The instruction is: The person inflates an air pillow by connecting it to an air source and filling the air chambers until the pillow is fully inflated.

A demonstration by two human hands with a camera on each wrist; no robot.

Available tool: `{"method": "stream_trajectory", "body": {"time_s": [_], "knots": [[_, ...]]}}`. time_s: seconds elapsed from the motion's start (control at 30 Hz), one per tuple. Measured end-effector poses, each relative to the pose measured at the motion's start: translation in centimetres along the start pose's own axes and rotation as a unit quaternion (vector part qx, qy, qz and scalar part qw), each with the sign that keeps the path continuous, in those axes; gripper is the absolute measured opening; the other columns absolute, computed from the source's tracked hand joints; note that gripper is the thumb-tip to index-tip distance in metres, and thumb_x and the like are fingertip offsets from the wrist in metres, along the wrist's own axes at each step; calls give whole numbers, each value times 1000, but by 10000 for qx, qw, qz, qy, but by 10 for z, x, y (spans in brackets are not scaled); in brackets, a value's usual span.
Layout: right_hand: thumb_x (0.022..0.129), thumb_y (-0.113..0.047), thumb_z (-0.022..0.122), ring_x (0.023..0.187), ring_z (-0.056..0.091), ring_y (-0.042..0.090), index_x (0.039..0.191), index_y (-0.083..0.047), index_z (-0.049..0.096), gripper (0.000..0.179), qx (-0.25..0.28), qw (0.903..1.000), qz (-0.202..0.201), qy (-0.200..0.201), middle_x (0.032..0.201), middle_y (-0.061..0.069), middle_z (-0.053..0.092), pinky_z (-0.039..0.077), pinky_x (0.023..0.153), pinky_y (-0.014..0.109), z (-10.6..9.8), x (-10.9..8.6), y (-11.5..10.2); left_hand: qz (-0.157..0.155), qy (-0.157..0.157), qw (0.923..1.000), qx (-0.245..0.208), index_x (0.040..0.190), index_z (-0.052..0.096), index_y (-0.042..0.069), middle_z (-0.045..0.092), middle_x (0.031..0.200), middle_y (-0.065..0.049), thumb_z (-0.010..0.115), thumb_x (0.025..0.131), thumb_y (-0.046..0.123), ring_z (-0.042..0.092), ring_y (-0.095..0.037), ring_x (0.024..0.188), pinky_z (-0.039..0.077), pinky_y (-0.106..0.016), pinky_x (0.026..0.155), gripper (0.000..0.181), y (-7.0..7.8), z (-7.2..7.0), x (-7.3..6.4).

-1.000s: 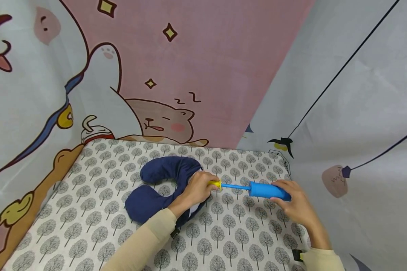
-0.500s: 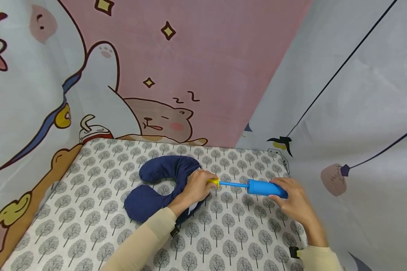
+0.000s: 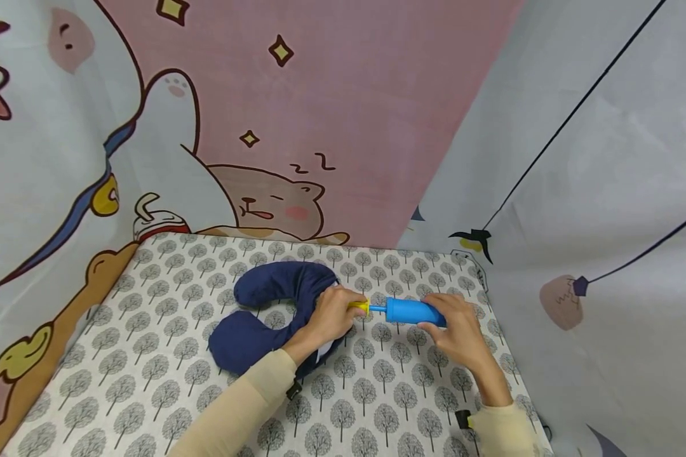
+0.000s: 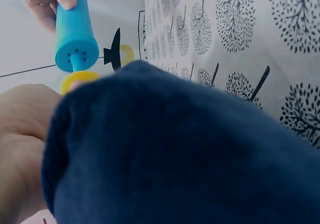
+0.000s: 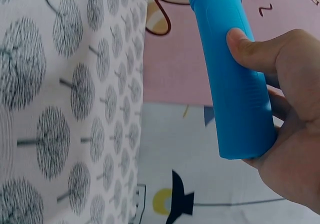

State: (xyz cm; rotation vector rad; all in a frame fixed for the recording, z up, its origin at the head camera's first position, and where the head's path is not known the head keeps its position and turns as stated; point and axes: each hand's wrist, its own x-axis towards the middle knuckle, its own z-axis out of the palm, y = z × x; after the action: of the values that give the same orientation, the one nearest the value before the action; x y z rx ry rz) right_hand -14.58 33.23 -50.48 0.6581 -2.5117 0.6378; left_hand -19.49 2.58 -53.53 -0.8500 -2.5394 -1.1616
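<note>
My right hand (image 3: pixel 460 327) grips the blue barrel of a hand pump (image 3: pixel 408 311); in the right wrist view the thumb lies along the barrel (image 5: pixel 232 78). A short stretch of thin blue rod (image 3: pixel 378 309) shows between the barrel and a yellow end piece (image 3: pixel 360 306). That yellow piece is held in the curled fingers of my left hand (image 3: pixel 334 314), at the outer curve of a navy U-shaped neck pillow (image 3: pixel 246 343). The pillow's fabric (image 4: pixel 175 149) fills much of the left wrist view and hides most of the left hand's grip.
A tree-print cloth (image 3: pixel 166 355) covers the surface under the pillow. Behind it rises a pink wall hanging (image 3: pixel 377 127) with cartoon animals, and a pale sheet (image 3: pixel 606 158) closes the right side.
My right hand has slid the pump's barrel left toward the yellow end, and far less rod shows between them. My left hand and the pillow stay nearly in place.
</note>
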Motion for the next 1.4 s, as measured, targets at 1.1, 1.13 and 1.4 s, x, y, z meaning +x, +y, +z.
{"method": "stream_trajectory", "body": {"time_s": [1.1,1.13,1.4], "knots": [[88,-7,95,133,62,50,138,-1,75,54,227,9915,1040,-747,143,26,72,50,105,76,-59,-27,43,52,-86,9999,-40,111,90,14,87,100,-1,91,94,20,70,-17,84,56,-32,75,18,0,-6,4],[88,-7,96,133,61,51,138,-1,75,54,197,9913,1075,-737,143,26,71,50,105,77,-61,-28,44,-9,-81,9999,-63,111,90,14,88,101,-2,91,94,19,70,-17,85,56,-32,76,18,-1,-5,4],[86,-7,97,128,66,49,137,-1,76,55,48,9949,792,-621,139,25,75,51,104,72,-49,-23,34,-198,-89,9996,-206,112,88,8,87,102,-7,90,96,15,77,-23,87,61,-34,78,17,-1,-4,4]]}}
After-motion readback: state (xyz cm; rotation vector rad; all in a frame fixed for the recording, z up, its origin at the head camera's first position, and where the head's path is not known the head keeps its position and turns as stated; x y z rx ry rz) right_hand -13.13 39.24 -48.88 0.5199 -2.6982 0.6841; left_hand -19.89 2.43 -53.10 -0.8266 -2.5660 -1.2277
